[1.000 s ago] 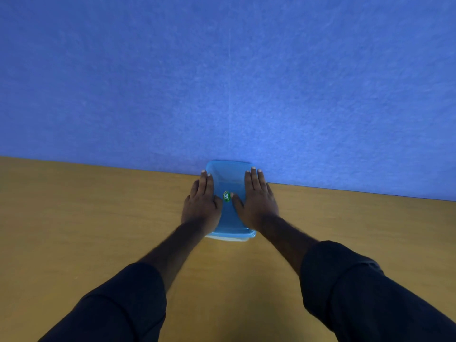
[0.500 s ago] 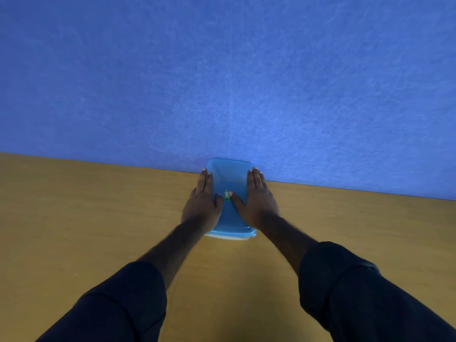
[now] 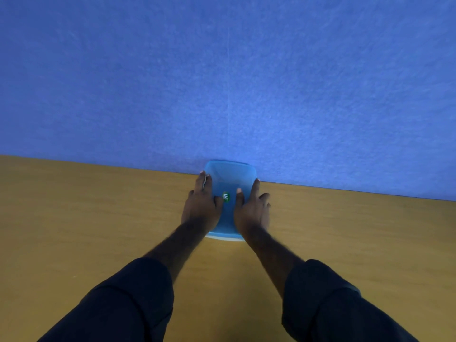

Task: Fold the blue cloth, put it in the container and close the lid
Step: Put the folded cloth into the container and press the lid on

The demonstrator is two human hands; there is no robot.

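Note:
A rectangular container [image 3: 225, 237] with a translucent blue lid [image 3: 230, 178] stands on the wooden table, its far end against the blue wall. A green sticker [image 3: 226, 196] marks the middle of the lid. My left hand [image 3: 201, 208] lies flat along the lid's left side, thumb beside the sticker. My right hand [image 3: 251, 211] sits at the lid's right edge, thumb on top and fingers curled down over the side. The blue cloth is not in sight; I cannot tell whether it lies under the lid.
The wooden table [image 3: 98, 218] stretches left and right of the container. A blue felt wall [image 3: 222, 82] rises right behind it. Dark sleeves cover both forearms near the bottom of the view.
Both hands have slid outward on the lid. The right hand went from lying flat on top to the right edge, fingers bent over the side. The container has not moved.

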